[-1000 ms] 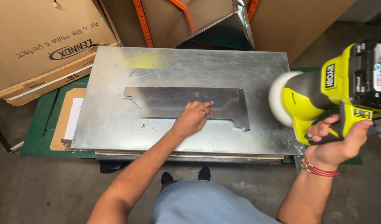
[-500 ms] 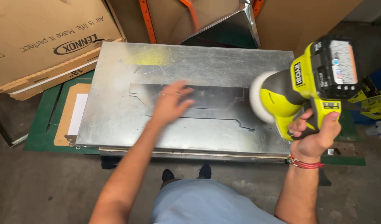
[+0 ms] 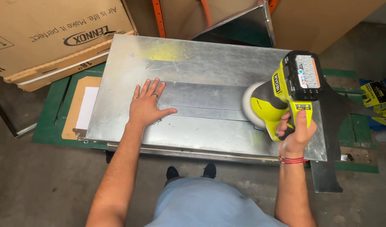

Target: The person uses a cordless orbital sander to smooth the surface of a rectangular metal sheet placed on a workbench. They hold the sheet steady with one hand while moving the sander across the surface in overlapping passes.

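The left hand [image 3: 146,107] lies flat, palm down and fingers spread apart, on the near end of a narrow metal strip [image 3: 201,100], with rings showing on two fingers; it grips nothing. Its thumb points along the strip's lower edge toward the right hand [image 3: 296,133]. The strip runs away from those fingertips to the right, resting on a large galvanised metal sheet [image 3: 193,134] that spreads out under and all around the palm.

The right hand is closed tight around the handle of a yellow-green cordless power tool [image 3: 285,98], with a red band [image 3: 292,159] on the wrist just below it. Beyond its knuckles the tool's battery pack faces up, and to the left of the hand the tool's round white pad [image 3: 251,103] meets the far end of the strip, seemingly touching it, though the contact itself is hard to make out.

Further out, past the left hand's little finger, a brown board with a white sheet [image 3: 81,110] lies on a green surface [image 3: 50,115], and beyond that a large cardboard box [image 3: 46,40]. Beyond the right hand stands a slanted sheet-metal piece [image 3: 247,23], and off to its right sits a yellow-green package [image 3: 380,98]
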